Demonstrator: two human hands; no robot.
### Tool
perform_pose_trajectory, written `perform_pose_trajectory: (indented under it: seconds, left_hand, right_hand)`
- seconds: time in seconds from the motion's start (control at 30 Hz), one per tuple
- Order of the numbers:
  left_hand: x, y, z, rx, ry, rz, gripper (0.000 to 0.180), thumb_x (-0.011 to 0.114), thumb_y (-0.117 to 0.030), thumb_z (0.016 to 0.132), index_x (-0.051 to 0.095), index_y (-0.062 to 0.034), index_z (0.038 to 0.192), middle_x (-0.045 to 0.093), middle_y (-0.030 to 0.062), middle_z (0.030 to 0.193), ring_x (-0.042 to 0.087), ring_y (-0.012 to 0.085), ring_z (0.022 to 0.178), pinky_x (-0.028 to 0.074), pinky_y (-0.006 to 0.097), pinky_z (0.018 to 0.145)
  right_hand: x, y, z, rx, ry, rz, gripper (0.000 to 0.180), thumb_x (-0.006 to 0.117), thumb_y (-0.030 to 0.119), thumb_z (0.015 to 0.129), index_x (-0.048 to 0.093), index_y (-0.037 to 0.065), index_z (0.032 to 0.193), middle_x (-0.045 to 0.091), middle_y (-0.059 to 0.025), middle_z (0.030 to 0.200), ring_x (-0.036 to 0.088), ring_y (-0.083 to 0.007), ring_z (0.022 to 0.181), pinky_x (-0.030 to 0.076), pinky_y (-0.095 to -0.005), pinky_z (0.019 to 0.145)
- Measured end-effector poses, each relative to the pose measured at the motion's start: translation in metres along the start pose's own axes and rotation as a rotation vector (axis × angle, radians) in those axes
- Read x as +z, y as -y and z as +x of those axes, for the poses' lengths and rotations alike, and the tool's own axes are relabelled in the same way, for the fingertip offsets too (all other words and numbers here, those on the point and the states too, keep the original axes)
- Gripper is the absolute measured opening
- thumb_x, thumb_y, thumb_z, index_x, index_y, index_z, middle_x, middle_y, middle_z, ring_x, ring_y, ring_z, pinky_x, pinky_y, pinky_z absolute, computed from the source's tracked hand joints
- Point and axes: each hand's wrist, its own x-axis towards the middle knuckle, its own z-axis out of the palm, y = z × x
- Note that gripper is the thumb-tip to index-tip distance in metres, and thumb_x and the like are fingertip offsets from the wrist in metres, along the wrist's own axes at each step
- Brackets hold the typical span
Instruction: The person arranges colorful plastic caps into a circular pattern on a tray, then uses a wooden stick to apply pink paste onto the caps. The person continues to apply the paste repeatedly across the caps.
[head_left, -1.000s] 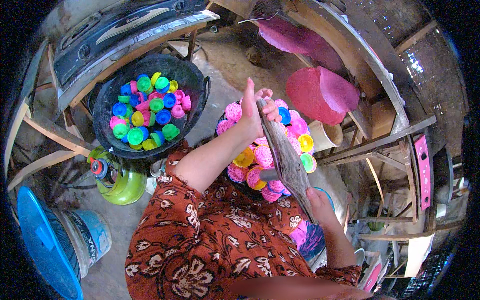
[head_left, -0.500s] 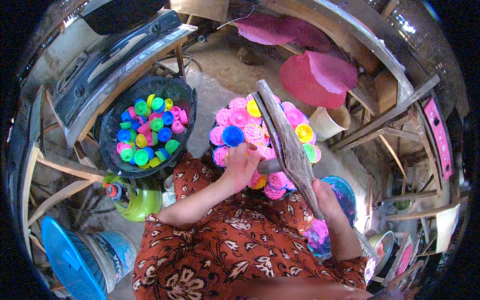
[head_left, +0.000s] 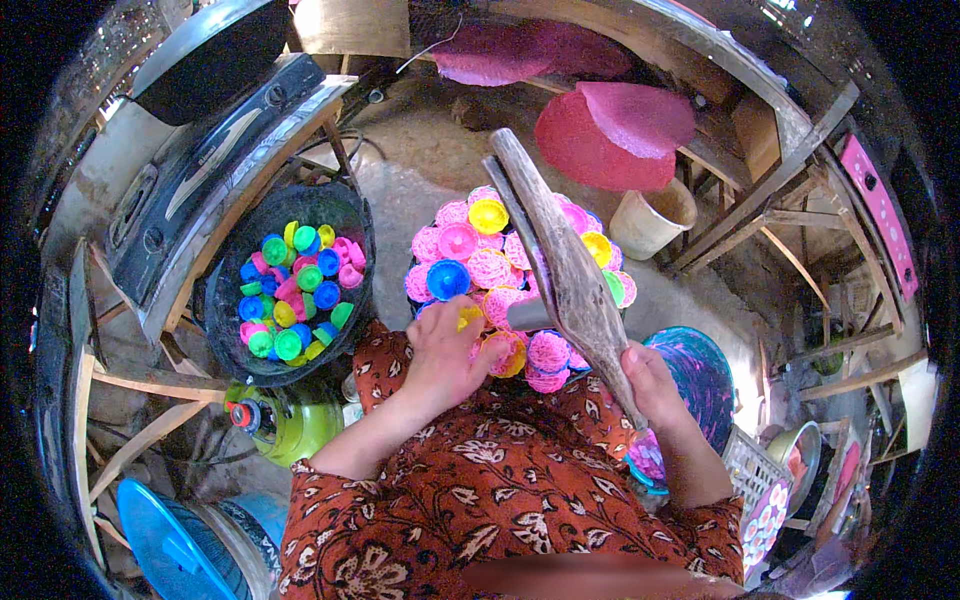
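My right hand (head_left: 655, 385) grips the lower end of a long two-piece wooden hand press (head_left: 565, 265). The press slants up and left, and a short grey metal cylinder (head_left: 530, 316) juts from its left side. Beneath it lies a rounded heap of lacy pink cakes (head_left: 490, 267), many in coloured cups. Among them sit a blue cup (head_left: 447, 280) and a yellow cup (head_left: 488, 215). At the heap's near-left edge, my left hand (head_left: 440, 352) is open, thumb apart from the fingers. Another yellow cup (head_left: 468, 318) shows beside its fingertips; whether they touch it is unclear.
To the left stands a black tub (head_left: 225, 335) of loose coloured cups. A green gas cylinder (head_left: 305, 425) is below it, near a blue-lidded bucket (head_left: 165, 540). On the right are a dark teal basin (head_left: 700, 385), a white bucket (head_left: 655, 222) and wooden racks (head_left: 770, 215).
My left hand has drawn back slightly left and toward me, its thumb spreading from the fingers. My right hand still holds the press. The whole view has shifted a little.
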Motion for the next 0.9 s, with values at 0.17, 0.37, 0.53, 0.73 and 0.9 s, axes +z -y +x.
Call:
perform_pose_trajectory:
  seconds: [0.17, 0.37, 0.53, 0.73, 0.9]
  left_hand:
    - [-0.01, 0.004, 0.011, 0.124, -0.19, -0.079, 0.061, 0.065, -0.037, 0.076, 0.043, -0.0059, 0.124, 0.042, 0.0154, 0.125, 0.036, 0.035, 0.119, 0.028, 0.048, 0.095]
    - [0.01, 0.079, -0.036, -0.447, -0.306, -1.097, 0.046, 0.048, -0.039, 0.088, 0.046, -0.0059, 0.119, 0.053, 0.0101, 0.11, 0.052, 0.0213, 0.097, 0.044, 0.036, 0.087]
    - [-0.043, 0.102, -0.058, -0.325, -0.554, -1.669, 0.043, 0.054, -0.031, 0.087, 0.046, -0.0002, 0.116, 0.053, 0.0046, 0.08, 0.051, 0.0151, 0.069, 0.046, 0.033, 0.065]
    - [-0.048, 0.125, -0.073, -0.413, -0.753, -1.964, 0.033, 0.05, -0.032, 0.089, 0.045, -0.0031, 0.104, 0.047, 0.0, 0.067, 0.045, 0.0129, 0.057, 0.04, 0.032, 0.053]
    - [-0.067, 0.081, -0.052, -0.38, -0.684, -1.826, 0.028, 0.045, -0.029, 0.091, 0.048, -0.0035, 0.104, 0.05, -0.0031, 0.069, 0.048, 0.0103, 0.061, 0.039, 0.03, 0.056]
  right_hand:
    - [0.046, 0.003, 0.02, -0.181, 0.071, -0.19, 0.052, 0.045, 0.046, 0.09, 0.051, 0.003, 0.117, 0.061, -0.0089, 0.079, 0.059, -0.0172, 0.069, 0.047, -0.0316, 0.06]
    - [0.062, -0.007, 0.057, -0.62, -0.042, -0.792, 0.07, 0.06, 0.053, 0.075, 0.045, 0.007, 0.127, 0.055, -0.0143, 0.104, 0.051, -0.0313, 0.097, 0.039, -0.0421, 0.086]
    - [0.071, -0.036, 0.066, -0.622, -0.227, -1.232, 0.086, 0.069, 0.057, 0.062, 0.041, 0.01, 0.128, 0.051, -0.01, 0.11, 0.045, -0.0282, 0.105, 0.028, -0.0492, 0.094]
    - [0.076, -0.041, 0.076, -0.549, -0.202, -1.295, 0.082, 0.074, 0.05, 0.059, 0.043, 0.011, 0.125, 0.052, -0.0086, 0.106, 0.047, -0.0261, 0.104, 0.027, -0.05, 0.094]
    - [0.073, -0.036, 0.083, -0.484, -0.187, -1.203, 0.078, 0.074, 0.047, 0.061, 0.044, 0.011, 0.123, 0.054, -0.0086, 0.102, 0.048, -0.0255, 0.103, 0.028, -0.0497, 0.094]
